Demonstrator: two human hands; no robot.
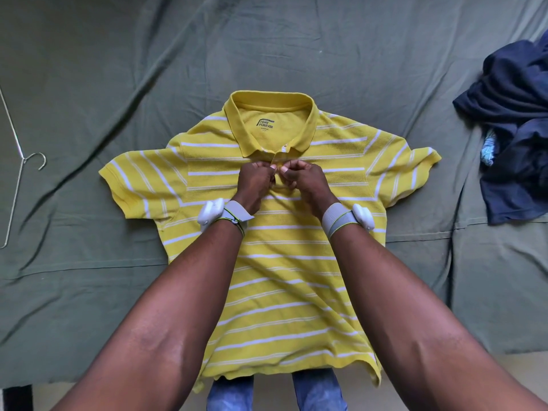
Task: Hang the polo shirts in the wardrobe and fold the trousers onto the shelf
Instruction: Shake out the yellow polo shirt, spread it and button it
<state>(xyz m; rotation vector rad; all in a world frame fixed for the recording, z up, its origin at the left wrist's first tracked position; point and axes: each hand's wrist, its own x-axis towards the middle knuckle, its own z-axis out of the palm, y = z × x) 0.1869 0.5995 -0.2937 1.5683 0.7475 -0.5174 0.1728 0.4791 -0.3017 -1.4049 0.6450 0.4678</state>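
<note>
A yellow polo shirt (pixel 275 262) with white stripes lies flat and face up on the green bed sheet (pixel 89 69), collar at the far side, hem hanging over the near edge. My left hand (pixel 256 180) and my right hand (pixel 302 178) meet at the button placket just below the collar. Each hand pinches the placket fabric from its own side, fingers curled. The button itself is hidden between my fingertips. A wire hanger (pixel 17 161) lies on the sheet at the far left.
A heap of dark navy clothes (pixel 516 137) sits at the right edge of the bed, with a bit of light blue fabric under it. The bed's near edge runs along the bottom, with my jeans-clad legs below the shirt hem.
</note>
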